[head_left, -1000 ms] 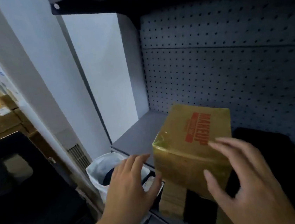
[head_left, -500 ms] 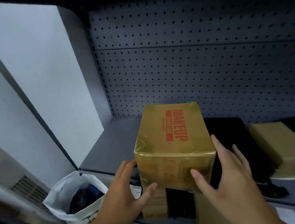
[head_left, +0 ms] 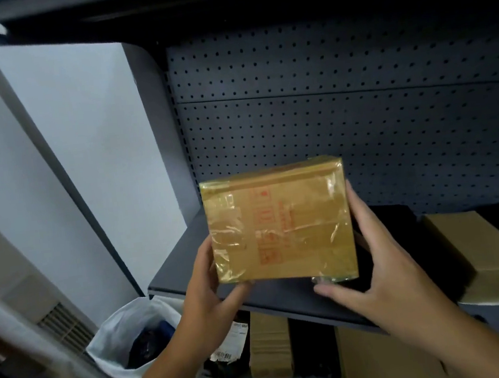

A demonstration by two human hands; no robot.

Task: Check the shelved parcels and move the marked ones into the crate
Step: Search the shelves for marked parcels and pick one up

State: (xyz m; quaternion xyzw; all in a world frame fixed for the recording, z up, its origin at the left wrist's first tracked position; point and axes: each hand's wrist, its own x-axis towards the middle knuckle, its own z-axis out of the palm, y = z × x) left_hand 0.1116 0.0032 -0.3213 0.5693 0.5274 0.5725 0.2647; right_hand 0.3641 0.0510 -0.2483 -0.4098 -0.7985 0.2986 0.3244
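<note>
A tan cardboard parcel [head_left: 280,222] wrapped in shiny tape, with faint red printing on the face toward me, is lifted above the dark grey shelf [head_left: 173,269]. My left hand [head_left: 211,299] grips its lower left edge, thumb under the bottom. My right hand [head_left: 375,270] grips its right side, fingers up the side and thumb under the lower right corner. A second plain cardboard parcel [head_left: 479,256] lies on the shelf at the right. No crate is in view.
A perforated back panel [head_left: 356,99] closes the shelf behind. Dark soft packages [head_left: 395,228] lie on the shelf behind the held parcel. Below, more parcels [head_left: 268,342] stand on a lower shelf. A white bag [head_left: 119,337] with dark contents sits on the floor at the left.
Both hands closed on the parcel, lifted it off the shelf and tipped it so a different face, without the MAKEUP print, turns toward me.
</note>
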